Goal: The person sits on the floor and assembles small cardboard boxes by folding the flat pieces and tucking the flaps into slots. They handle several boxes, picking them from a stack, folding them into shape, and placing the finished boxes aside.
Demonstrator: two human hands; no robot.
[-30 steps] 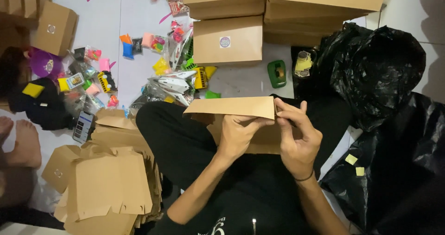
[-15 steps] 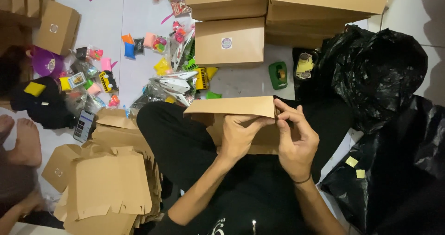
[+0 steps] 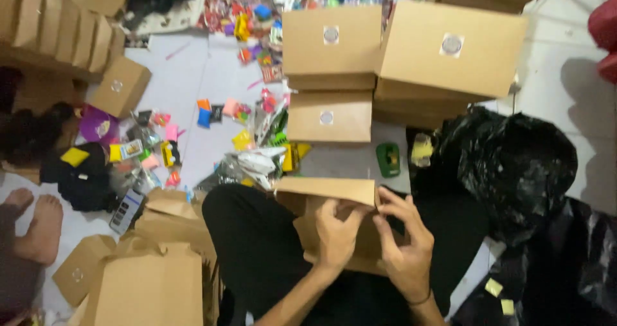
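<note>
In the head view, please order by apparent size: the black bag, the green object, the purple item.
1. black bag, clearly largest
2. purple item
3. green object, close to the purple one; ranking between them is unsure.

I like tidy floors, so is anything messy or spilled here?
Yes. Small colourful packets and toys lie scattered across the white floor beyond the brown cardboard box in both hands, not in any pile. The stacked boxes sit neatly.

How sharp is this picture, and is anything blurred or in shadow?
Head view: soft overall, with slight blur on both hands and the cardboard box they hold; the black plastic bag loses detail in darkness; a shadow falls on the pale floor at right.
</note>
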